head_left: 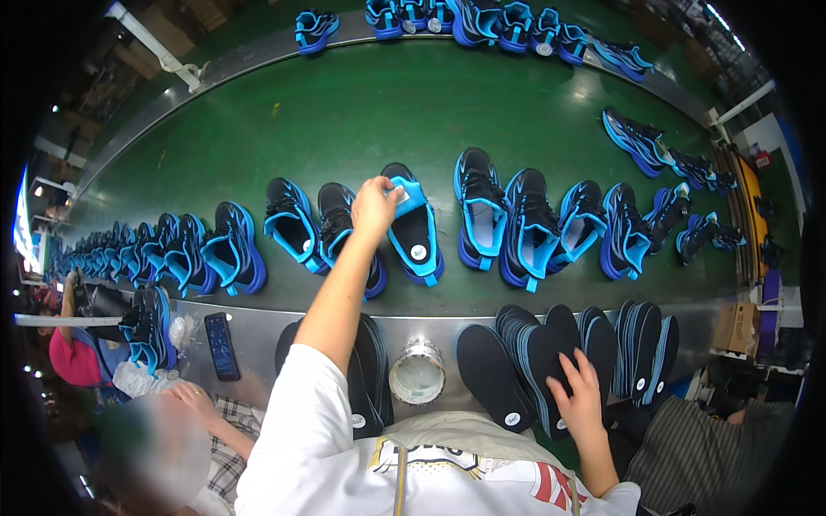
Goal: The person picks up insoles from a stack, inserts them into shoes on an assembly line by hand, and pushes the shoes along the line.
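My left hand reaches out over the green belt and grips the blue tongue of a black and blue sneaker, whose dark insole shows inside. More sneakers of the same kind stand in a row on either side of it. My right hand rests with spread fingers on a fanned stack of black insoles lying on the metal ledge in front of me.
A white round container and a second stack of insoles sit on the ledge. A dark phone lies further left, near another person's hand. More sneakers line the belt's far edge. A cardboard box stands at right.
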Available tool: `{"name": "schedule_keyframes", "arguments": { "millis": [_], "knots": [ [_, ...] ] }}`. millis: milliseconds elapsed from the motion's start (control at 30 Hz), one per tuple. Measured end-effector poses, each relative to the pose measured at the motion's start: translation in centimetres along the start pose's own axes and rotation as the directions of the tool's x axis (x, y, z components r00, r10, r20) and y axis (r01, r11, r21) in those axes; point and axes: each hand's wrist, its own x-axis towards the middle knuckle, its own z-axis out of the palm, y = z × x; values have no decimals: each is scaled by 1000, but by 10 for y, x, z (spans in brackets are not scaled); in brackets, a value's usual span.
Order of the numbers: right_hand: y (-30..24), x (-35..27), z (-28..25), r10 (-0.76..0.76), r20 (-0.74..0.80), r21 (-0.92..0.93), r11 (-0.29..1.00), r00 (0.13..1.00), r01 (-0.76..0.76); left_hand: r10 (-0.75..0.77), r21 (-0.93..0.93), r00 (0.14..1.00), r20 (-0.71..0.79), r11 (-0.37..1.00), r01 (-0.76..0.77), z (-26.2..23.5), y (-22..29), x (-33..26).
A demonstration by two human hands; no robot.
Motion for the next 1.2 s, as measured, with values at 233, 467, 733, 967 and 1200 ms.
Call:
{"name": "schedule_keyframes", "arguments": {
  "millis": [233, 467, 733, 967, 1200],
  "knots": [
    [-2, -46, 3, 266, 134, -6, 964, 955, -267, 324, 315, 900, 293, 856, -410, -14, 0, 17],
    [-1, -42, -6, 269, 135, 28, 961, 954, -275, 237, 356, 709, 664, 734, -578, -2, 28, -32],
    [12, -23, -40, 237, 36, 99, 966, 971, -240, 173, -770, 829, 532, 507, 388, -27, 39, -61],
    [-3, 97, -54, 17, -193, 284, 958, 981, 39, 479, -158, 871, 106, 873, -461, 27, 77, -44],
    [-38, 184, -72, 188, 449, 658, 592, 874, -465, 684, 161, 665, 301, 651, -742, 45, 94, -10]
  ]
}}
